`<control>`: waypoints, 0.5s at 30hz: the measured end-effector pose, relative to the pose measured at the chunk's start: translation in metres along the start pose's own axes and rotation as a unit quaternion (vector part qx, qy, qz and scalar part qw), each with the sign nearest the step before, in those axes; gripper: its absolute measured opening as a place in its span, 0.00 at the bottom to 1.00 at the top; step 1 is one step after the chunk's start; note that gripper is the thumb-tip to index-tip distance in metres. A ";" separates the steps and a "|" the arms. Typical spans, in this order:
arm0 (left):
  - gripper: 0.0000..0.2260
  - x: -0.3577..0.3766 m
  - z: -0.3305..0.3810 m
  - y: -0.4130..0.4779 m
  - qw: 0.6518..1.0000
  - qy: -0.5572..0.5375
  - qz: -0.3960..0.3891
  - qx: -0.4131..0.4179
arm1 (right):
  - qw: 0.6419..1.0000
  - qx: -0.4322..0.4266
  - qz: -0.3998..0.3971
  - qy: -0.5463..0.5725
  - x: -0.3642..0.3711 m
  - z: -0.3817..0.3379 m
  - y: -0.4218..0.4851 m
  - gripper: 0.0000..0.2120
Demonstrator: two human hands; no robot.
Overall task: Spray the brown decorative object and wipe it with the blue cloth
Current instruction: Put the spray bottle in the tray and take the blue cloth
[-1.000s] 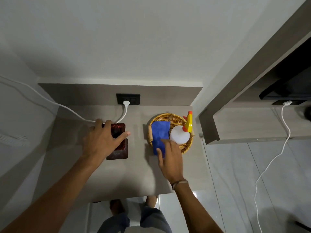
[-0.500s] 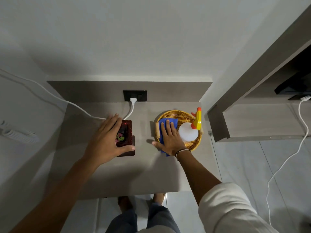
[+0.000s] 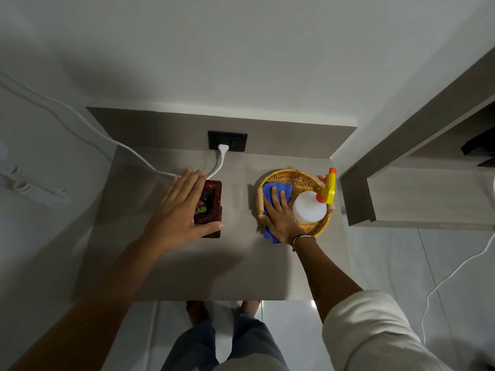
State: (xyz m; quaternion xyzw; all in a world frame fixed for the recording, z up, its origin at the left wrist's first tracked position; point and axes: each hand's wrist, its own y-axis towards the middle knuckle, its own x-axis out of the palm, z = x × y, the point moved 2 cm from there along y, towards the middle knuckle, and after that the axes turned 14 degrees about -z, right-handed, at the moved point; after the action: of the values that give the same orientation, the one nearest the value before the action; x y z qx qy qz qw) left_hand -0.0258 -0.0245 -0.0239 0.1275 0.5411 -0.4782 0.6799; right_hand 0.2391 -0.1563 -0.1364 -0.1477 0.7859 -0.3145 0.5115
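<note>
Head view: brown decorative object [image 3: 210, 207] on tabletop [image 3: 166, 269], left of wicker basket [image 3: 292, 174]. Left hand [image 3: 179, 214] over it, grip spread, thumb at its near edge. Right hand [image 3: 281, 214] flat on blue cloth [image 3: 280, 189] in basket, fingers spread, no pinch yet. Spray bottle [image 3: 310, 208] just beside that hand. Risk: dragging cloth out may topple bottle

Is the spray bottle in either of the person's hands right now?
No, the spray bottle lies in the wicker basket, while the right hand rests flat on the blue cloth beside it.
</note>
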 end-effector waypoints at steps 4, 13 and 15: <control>0.57 0.003 -0.001 0.000 1.000 0.006 0.016 0.008 | 1.000 -0.006 0.001 0.012 0.000 0.001 0.001 0.32; 0.58 0.009 -0.007 0.003 0.999 0.020 0.019 0.016 | 0.999 0.040 0.031 -0.020 0.005 -0.003 0.010 0.33; 0.59 0.010 -0.008 0.003 0.999 0.025 0.023 0.021 | 0.998 0.050 0.039 -0.022 0.004 -0.003 0.011 0.35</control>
State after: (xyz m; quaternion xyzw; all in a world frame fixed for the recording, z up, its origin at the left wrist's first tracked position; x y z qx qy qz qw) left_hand -0.0283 -0.0227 -0.0368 0.1654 0.5446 -0.4704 0.6743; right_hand 0.2355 -0.1485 -0.1452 -0.0986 0.7630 -0.3300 0.5470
